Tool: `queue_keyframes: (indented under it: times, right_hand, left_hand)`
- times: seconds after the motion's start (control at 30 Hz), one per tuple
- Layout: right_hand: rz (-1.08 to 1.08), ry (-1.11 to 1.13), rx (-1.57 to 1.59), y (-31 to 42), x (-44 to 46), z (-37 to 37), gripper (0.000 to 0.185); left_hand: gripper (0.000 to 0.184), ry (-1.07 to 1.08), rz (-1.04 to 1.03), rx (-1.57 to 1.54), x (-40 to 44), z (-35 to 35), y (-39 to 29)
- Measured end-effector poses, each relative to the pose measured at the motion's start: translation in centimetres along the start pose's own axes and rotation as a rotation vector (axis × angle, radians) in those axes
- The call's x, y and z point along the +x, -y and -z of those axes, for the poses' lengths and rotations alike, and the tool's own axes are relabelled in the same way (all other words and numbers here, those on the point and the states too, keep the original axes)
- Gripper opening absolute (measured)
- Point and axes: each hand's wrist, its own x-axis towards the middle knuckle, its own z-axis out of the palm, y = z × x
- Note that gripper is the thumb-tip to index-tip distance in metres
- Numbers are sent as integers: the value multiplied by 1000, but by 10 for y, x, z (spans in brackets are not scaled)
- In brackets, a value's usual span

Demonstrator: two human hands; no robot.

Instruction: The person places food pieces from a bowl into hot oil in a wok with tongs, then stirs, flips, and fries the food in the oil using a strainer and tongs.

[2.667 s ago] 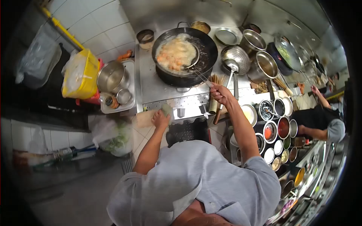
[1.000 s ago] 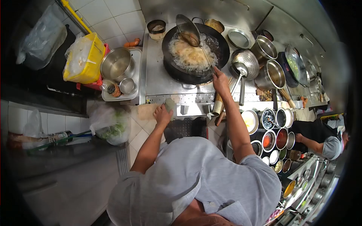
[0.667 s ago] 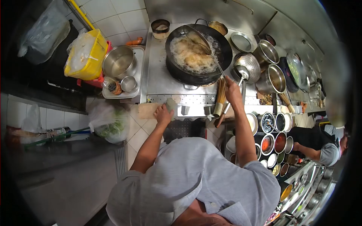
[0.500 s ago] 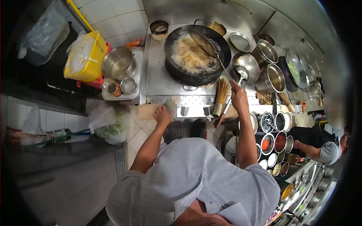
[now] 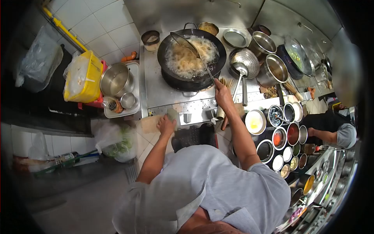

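My right hand (image 5: pixel 223 96) is closed around the long handle of a ladle (image 5: pixel 186 43). Its dark head lies over the far left part of a black wok (image 5: pixel 166 74), where pale golden pieces fry in foaming oil (image 5: pixel 193 58). At the stove's front edge, my left hand (image 5: pixel 166 125) has its fingers curled against a folded grey-green cloth (image 5: pixel 172 115); part of the grip is hidden. A bamboo brush (image 5: pixel 226 82) lies beneath my right wrist, partly covered. Right of it rests a perforated strainer (image 5: pixel 245 62) with a steel ladle across it.
Steel pots (image 5: pixel 274 70) stand right of the wok. Several seasoning bowls (image 5: pixel 255 121) sit near my right forearm. At left, a tray (image 5: pixel 136 103) carries a steel pot beside a yellow bin (image 5: pixel 82 78). Another person's arm (image 5: pixel 323 135) reaches in at far right.
The whole view has shifted. My right hand has moved left, carrying the ladle head toward the wok's left side. My left hand stays by the cloth.
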Motion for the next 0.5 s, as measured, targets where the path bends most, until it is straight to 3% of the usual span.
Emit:
queue_keyframes:
  times: [0.33, 0.43, 0.5]
  right_hand:
    - [-13, 58, 0, -13, -16, -13, 36]
    - [73, -24, 107, -13, -3, -14, 36]
    - [5, -8, 73, 2, -13, -4, 36]
  left_hand:
    - [66, -59, -30, 26, -1, -11, 6]
    - [66, -55, -35, 20, 3, -7, 4]
    - [65, -38, -12, 16, 0, -6, 3]
